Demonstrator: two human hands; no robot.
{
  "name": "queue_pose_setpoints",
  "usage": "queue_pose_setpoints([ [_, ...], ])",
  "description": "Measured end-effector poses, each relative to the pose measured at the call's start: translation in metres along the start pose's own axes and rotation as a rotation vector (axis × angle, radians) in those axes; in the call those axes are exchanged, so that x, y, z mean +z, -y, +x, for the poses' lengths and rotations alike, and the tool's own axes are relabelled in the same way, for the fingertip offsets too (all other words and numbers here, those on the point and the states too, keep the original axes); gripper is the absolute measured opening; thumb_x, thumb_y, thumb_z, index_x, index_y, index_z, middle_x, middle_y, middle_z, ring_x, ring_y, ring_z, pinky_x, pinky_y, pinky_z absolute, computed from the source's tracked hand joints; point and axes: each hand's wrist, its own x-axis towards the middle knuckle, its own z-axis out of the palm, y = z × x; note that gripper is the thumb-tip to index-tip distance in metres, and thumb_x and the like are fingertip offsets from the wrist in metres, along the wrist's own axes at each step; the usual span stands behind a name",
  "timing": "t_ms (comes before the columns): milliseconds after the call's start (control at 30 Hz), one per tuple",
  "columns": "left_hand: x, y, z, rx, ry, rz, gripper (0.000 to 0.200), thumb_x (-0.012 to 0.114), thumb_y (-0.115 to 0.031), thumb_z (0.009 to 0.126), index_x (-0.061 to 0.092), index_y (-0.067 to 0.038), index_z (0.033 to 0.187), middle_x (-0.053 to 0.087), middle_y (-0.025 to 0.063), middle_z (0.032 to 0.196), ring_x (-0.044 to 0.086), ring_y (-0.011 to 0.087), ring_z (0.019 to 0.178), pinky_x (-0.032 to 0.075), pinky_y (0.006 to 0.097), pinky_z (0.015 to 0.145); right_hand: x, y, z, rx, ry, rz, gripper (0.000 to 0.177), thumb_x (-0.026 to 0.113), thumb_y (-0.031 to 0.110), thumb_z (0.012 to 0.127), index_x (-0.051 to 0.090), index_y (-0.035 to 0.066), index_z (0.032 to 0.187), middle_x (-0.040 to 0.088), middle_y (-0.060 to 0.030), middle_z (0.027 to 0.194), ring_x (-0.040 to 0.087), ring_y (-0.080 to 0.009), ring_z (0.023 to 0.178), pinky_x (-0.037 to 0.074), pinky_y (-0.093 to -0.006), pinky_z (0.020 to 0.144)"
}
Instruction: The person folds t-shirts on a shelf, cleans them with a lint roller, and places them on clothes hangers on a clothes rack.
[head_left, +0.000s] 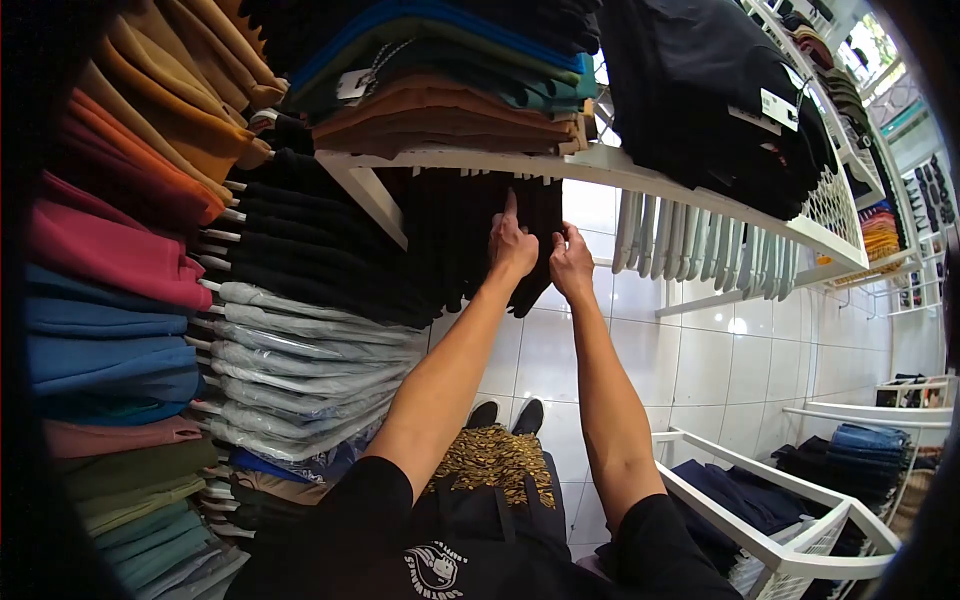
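Dark garments (470, 235) hang in a row beneath a white shelf (400, 158). My left hand (511, 240) is at these garments, its index finger stretched out and pointing up over the dark cloth, the other fingers curled. Just to the right, my right hand (571, 262) is at the right edge of the same row, its fingers bent near the cloth's edge; whether they pinch the fabric is too small to tell. White hangers or light garments (700, 240) hang right of my right hand.
Folded brown garments (440, 115) and black garments (700, 90) lie on the shelf above. Coloured clothes (110, 355) and plastic-covered garments (300, 360) hang at the left. A white rack (780, 550) with folded dark clothes stands at the lower right.
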Motion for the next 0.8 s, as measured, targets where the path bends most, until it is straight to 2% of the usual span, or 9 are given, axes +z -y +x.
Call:
queue_pose_setpoints([
  [167, 0.012, -0.014, -0.012, 0.106, 0.108, 0.016, 0.083, 0.057, -0.004, 0.086, 0.025, -0.014, 0.162, 0.054, 0.029, 0.132, 0.057, 0.0462, 0.121, 0.046, 0.051, 0.103, -0.021, -0.015, -0.007, 0.055, -0.031, 0.039, 0.037, 0.052, 0.021, 0.102, 0.059, 0.002, 0.132, 0.066, -0.0232, 0.125, 0.064, -0.0409, 0.114, 0.05, -0.0468, 0.096],
  [233, 0.019, -0.012, -0.014, 0.152, 0.096, 0.018, 0.082, 0.057, -0.005, 0.087, 0.025, -0.013, 0.162, 0.054, 0.0287, 0.13, 0.057, 0.046, 0.12, 0.047, 0.0507, 0.102, -0.035, -0.008, -0.009, 0.106, -0.008, 0.086, 0.037, 0.053, 0.021, 0.102, 0.058, -0.001, 0.132, 0.066, -0.0242, 0.126, 0.064, -0.0417, 0.115, 0.05, -0.0453, 0.097],
  [300, 0.023, -0.01, -0.015, 0.206, 0.081, 0.022, 0.081, 0.058, -0.006, 0.088, 0.025, -0.013, 0.162, 0.055, 0.0284, 0.129, 0.058, 0.0458, 0.118, 0.047, 0.0505, 0.101, -0.025, -0.025, -0.005, 0.064, -0.037, 0.164, 0.038, 0.054, 0.022, 0.102, 0.058, -0.002, 0.132, 0.066, -0.0252, 0.126, 0.064, -0.0417, 0.115, 0.05, -0.0448, 0.097],
  [400, 0.021, -0.007, -0.025, 0.253, 0.096, 0.031, 0.081, 0.063, -0.014, 0.091, 0.024, -0.009, 0.162, 0.057, 0.028, 0.13, 0.059, 0.0456, 0.119, 0.048, 0.0492, 0.101, -0.026, -0.03, -0.002, 0.078, -0.052, 0.282, 0.04, 0.057, 0.023, 0.101, 0.059, -0.005, 0.13, 0.066, -0.0276, 0.125, 0.064, -0.0416, 0.116, 0.05, -0.0434, 0.098],
  [467, 0.018, -0.007, -0.036, 0.321, 0.009, 0.052, 0.085, 0.07, -0.023, 0.091, 0.025, -0.007, 0.161, 0.056, 0.0267, 0.135, 0.058, 0.0457, 0.122, 0.048, 0.0485, 0.102, -0.027, -0.03, 0.001, 0.129, 0.041, 0.189, 0.041, 0.06, 0.024, 0.1, 0.06, -0.005, 0.129, 0.066, -0.0272, 0.124, 0.065, -0.0411, 0.115, 0.05, -0.0429, 0.097],
  [500, 0.014, -0.006, -0.038, 0.334, 0.021, 0.075, 0.089, 0.073, -0.029, 0.09, 0.024, -0.005, 0.161, 0.057, 0.0268, 0.135, 0.059, 0.0452, 0.123, 0.049, 0.048, 0.101, -0.025, -0.026, 0.002, 0.102, -0.018, 0.162, 0.041, 0.061, 0.024, 0.099, 0.061, -0.005, 0.129, 0.068, -0.0259, 0.122, 0.066, -0.0401, 0.113, 0.051, -0.0427, 0.096],
  [533, 0.012, -0.006, -0.04, 0.345, 0.027, 0.079, 0.089, 0.073, -0.029, 0.09, 0.024, -0.005, 0.161, 0.057, 0.0268, 0.135, 0.059, 0.0452, 0.123, 0.049, 0.048, 0.101, -0.027, -0.024, 0.0, 0.105, -0.029, 0.168, 0.041, 0.061, 0.024, 0.099, 0.061, -0.005, 0.129, 0.068, -0.0259, 0.122, 0.066, -0.0401, 0.113, 0.051, -0.0427, 0.096],
  [600, 0.009, -0.013, -0.04, 0.292, 0.049, 0.11, 0.091, 0.073, -0.026, 0.09, 0.02, -0.006, 0.162, 0.059, 0.026, 0.132, 0.061, 0.0434, 0.12, 0.05, 0.0489, 0.098, -0.036, -0.018, -0.005, 0.097, 0.001, 0.227, 0.041, 0.063, 0.023, 0.099, 0.061, -0.005, 0.129, 0.07, -0.0249, 0.119, 0.067, -0.0392, 0.11, 0.052, -0.0425, 0.095],
  [800, 0.005, -0.015, -0.05, 0.246, 0.054, 0.167, 0.091, 0.074, -0.029, 0.09, 0.022, -0.007, 0.161, 0.06, 0.025, 0.131, 0.062, 0.0428, 0.117, 0.051, 0.0495, 0.096, -0.059, -0.017, -0.044, 0.064, 0.071, 0.273, 0.041, 0.067, 0.024, 0.095, 0.062, -0.002, 0.126, 0.072, -0.0218, 0.109, 0.07, -0.0321, 0.1, 0.053, -0.039, 0.09],
])
